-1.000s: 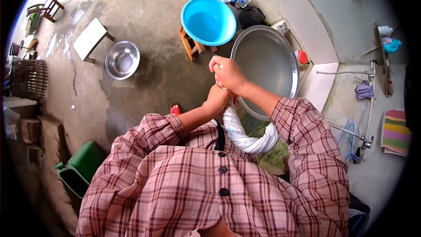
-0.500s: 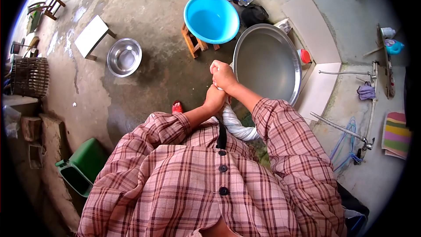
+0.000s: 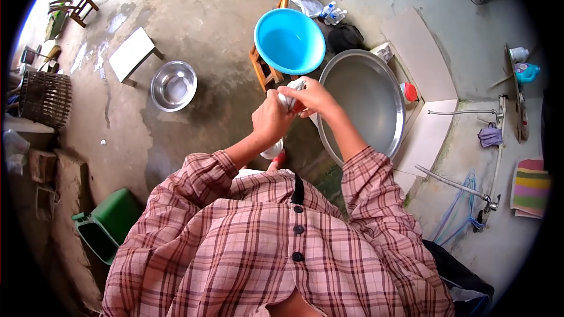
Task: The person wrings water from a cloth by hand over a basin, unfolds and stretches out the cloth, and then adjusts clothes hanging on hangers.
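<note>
My left hand point(image 3: 272, 119) is closed around a twisted white cloth point(image 3: 272, 149), whose lower part hangs below the fist. My right hand point(image 3: 312, 96) pinches the bunched upper end of the same cloth, close beside the left hand. Both hands are held out in front of my body. Just beyond them, a bright blue plastic basin point(image 3: 289, 41) rests on a wooden chair point(image 3: 262, 69). To the right of my right hand stands a large metal tub point(image 3: 364, 105) holding cloudy water. Part of the cloth is hidden behind my left fist and forearm.
A small metal bowl point(image 3: 174, 86) sits on the wet floor beside a white-topped stool point(image 3: 133, 53). The green bin point(image 3: 111, 223) is at lower left, below a woven basket point(image 3: 46, 98). Metal taps point(image 3: 458, 185) stick out from the wall at right.
My hands have moved apart slightly, the left one going left. The cloth's twisted tail, which hung toward the lower right, now hangs under my left hand. My right hand's grip has loosened into a pinch.
</note>
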### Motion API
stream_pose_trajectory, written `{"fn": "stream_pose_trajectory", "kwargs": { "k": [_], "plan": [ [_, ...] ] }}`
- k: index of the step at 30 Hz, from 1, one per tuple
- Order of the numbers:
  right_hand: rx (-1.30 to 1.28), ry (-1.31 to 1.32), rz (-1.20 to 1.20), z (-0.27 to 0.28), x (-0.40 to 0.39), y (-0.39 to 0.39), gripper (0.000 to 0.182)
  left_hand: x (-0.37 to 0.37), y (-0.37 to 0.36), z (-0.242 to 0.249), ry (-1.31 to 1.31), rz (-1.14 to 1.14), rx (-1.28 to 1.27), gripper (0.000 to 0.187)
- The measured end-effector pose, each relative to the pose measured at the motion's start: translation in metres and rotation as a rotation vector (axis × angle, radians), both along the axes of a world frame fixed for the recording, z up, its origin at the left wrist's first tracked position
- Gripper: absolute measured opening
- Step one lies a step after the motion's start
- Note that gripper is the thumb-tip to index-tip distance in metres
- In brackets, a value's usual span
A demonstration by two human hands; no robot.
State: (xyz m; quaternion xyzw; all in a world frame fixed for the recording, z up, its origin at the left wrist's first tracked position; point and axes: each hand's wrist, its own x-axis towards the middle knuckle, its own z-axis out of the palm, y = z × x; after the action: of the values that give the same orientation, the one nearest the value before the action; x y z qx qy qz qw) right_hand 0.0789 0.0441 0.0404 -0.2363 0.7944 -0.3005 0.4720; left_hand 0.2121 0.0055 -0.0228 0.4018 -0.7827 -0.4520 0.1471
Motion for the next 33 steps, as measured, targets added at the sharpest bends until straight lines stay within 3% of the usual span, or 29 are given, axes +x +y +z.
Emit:
{"fn": "stream_pose_trajectory", "kwargs": {
  "k": [2,3,5,6,8,9,10,15,18,21,24,26,29,32,33],
  "plan": [
    [-0.273,-0.081,-0.041,-0.006,-0.007,-0.005,0.028,0.006,-0.012,0.02,0.065,-0.085,0.019,0.057],
    [-0.318,0.024,-0.024,-0.001,-0.009,-0.007,0.019,0.009,-0.02,0.032,0.142,-0.129,0.004,0.061],
    [-0.514,-0.048,-0.102,0.022,-0.009,-0.008,0.021,0.015,-0.035,0.05,0.297,-0.214,-0.029,0.067],
    [-0.605,-0.067,-0.146,0.037,-0.007,-0.009,0.023,0.019,-0.048,0.047,0.446,-0.291,0.175,0.078],
    [-0.646,-0.067,-0.149,0.07,-0.009,-0.005,0.023,0.026,-0.06,0.057,0.705,-0.317,0.345,0.081],
    [-0.687,-0.107,-0.14,0.089,-0.007,-0.002,0.024,0.037,-0.073,0.067,0.508,-0.377,0.037,0.08],
    [-0.748,-0.152,-0.158,0.104,-0.002,-0.001,0.024,0.044,-0.073,0.076,0.474,-0.359,0.158,0.074],
    [-1.051,-0.432,-0.074,0.136,0.02,-0.004,0.027,0.045,-0.082,0.094,0.579,-0.378,0.178,0.058],
    [-1.168,-0.825,0.021,0.136,0.015,-0.012,0.029,0.048,-0.077,0.113,0.676,-0.396,0.26,0.052],
    [-1.284,-0.87,0.066,0.132,0.007,-0.019,0.028,0.044,-0.069,0.118,0.818,-0.378,0.218,0.037],
    [-1.313,-0.855,0.155,0.138,0.005,-0.02,0.032,0.04,-0.072,0.11,0.827,-0.375,0.597,0.026],
    [-1.32,-0.922,0.267,0.142,0.002,-0.021,0.032,0.041,-0.077,0.112,0.781,-0.371,0.636,0.024],
    [-1.3,-0.823,0.204,0.148,0.012,-0.018,0.024,0.055,-0.08,0.131,0.644,-0.252,0.307,0.023],
    [-1.264,-0.741,0.136,0.158,0.025,-0.015,0.018,0.062,-0.086,0.145,0.602,-0.17,-0.256,0.017],
    [-1.264,-0.695,0.125,0.16,0.028,-0.014,0.017,0.058,-0.093,0.144,0.737,-0.137,-0.539,0.014]
  ]
}}
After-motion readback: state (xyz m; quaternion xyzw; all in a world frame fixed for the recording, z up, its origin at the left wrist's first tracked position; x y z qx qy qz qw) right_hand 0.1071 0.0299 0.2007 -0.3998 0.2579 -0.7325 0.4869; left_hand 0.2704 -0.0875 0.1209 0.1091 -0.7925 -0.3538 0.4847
